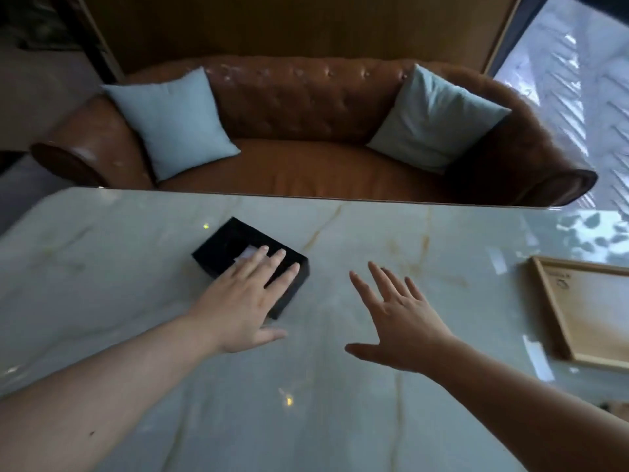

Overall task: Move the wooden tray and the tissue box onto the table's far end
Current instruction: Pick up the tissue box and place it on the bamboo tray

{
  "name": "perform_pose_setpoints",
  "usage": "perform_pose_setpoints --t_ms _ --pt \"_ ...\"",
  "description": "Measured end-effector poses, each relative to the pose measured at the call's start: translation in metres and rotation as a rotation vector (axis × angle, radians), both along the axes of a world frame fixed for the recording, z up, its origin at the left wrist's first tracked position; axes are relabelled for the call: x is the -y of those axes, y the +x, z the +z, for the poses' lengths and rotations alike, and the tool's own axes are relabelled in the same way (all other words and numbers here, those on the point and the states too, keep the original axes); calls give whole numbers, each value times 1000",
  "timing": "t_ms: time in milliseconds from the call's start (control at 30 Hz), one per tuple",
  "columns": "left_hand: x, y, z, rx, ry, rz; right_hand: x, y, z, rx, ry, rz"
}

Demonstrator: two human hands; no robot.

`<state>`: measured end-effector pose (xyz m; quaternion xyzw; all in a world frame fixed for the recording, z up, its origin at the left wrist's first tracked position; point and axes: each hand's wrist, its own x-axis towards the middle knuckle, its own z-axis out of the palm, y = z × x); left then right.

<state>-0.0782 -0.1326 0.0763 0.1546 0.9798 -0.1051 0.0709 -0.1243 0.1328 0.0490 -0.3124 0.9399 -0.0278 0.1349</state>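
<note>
Left hand flat, fingers spread atop black tissue box, frame centre; no real grip, so box may skid on glossy marble table. Right hand open, empty, mid-air. Wooden tray right edge, untouched.

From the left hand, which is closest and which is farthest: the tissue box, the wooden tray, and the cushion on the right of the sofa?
Measured from the left hand:
1. Black tissue box: directly under the fingers, on the marble table.
2. Wooden tray: across the table at the right edge.
3. Right cushion: beyond the table, on the sofa's right side.
</note>
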Motion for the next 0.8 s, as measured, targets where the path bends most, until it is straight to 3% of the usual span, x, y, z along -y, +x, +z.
perform_pose_setpoints --t_ms 333,533,800 --pt "147 -87 12 90 -147 -72 138 -22 -26 1 8 -23" --pt "159 -125 -14 213 -220 -161 186 -47 -42 27 90 -109" --pt "162 -147 -55 385 -177 -136 201 -54 -54 35 196 -118"
